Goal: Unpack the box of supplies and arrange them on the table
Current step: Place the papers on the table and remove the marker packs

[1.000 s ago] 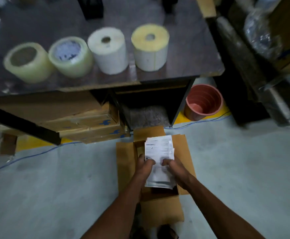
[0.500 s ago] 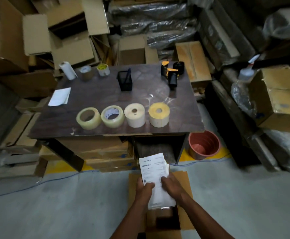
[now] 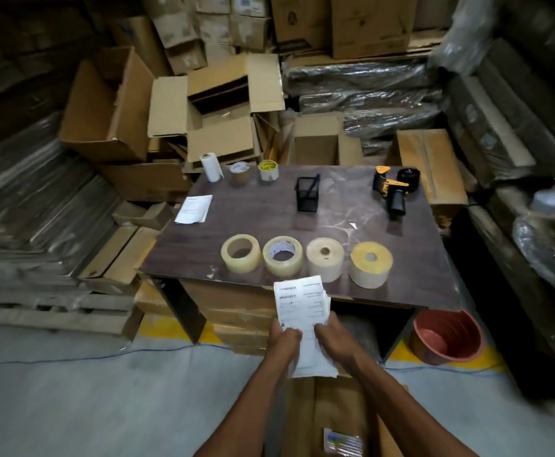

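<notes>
My left hand [image 3: 282,339] and my right hand [image 3: 334,341] both grip a stack of white printed papers [image 3: 301,303], held upright just below the front edge of the dark wooden table [image 3: 269,212]. The open cardboard box [image 3: 338,410] lies on the floor under my forearms. On the table's front stand two clear tape rolls [image 3: 240,253] [image 3: 282,255], a white label roll [image 3: 325,258] and a yellow-topped label roll [image 3: 371,263]. Farther back are a black mesh pen holder [image 3: 306,194], a yellow tape dispenser [image 3: 391,188], a paper sheet [image 3: 193,209] and small rolls [image 3: 268,171].
Stacked and open cardboard boxes [image 3: 200,110] crowd the space behind and left of the table. Plastic-wrapped bundles [image 3: 362,90] lie at the back right. A red tub [image 3: 447,336] sits on the floor right of the table. A blue cable [image 3: 72,357] runs across the grey floor.
My hands have lifted the paper stack out of the box and up to the table's front edge. My view has risen from the box to take in the whole table.
</notes>
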### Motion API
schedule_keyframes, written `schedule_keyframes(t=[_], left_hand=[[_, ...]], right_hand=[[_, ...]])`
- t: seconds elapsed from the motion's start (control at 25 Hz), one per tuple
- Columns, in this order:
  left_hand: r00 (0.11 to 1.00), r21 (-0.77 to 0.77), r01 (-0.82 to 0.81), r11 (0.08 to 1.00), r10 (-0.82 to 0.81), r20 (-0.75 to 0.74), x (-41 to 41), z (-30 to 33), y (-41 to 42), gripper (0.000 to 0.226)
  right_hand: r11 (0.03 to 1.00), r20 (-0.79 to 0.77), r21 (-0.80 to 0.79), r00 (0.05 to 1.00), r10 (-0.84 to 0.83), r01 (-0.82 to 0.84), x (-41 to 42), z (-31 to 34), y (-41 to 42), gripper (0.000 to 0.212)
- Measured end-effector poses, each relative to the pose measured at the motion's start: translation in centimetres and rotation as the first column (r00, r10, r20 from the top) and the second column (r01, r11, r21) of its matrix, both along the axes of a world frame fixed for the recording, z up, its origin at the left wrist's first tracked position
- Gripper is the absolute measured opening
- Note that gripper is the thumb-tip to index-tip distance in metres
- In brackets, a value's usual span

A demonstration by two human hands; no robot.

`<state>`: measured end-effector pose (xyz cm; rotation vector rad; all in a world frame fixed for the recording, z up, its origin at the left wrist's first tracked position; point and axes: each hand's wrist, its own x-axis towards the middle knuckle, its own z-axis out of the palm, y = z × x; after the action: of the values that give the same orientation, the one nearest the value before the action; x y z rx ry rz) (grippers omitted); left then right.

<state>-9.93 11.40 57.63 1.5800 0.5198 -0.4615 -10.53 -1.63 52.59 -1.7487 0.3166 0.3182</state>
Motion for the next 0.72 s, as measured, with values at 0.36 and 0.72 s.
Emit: schedule_keyframes(t=[0.36, 0.72], left_hand=[[0.972, 0.082, -0.069, 0.994, 0.049, 0.228, 16.1, 2.9, 15.7, 0.053], [0.931, 0.225, -0.100, 0.969, 0.011, 0.366, 29.0, 0.8, 25.7, 0.057]], right_hand=[[0.995, 0.253, 0.001, 0.963, -0.095, 0.098, 15.8, 3.6, 16.9, 0.053], [0.988, 0.404, 0.024, 0.902, -0.151, 0.154, 28.2, 3.2, 28.4, 0.042]])
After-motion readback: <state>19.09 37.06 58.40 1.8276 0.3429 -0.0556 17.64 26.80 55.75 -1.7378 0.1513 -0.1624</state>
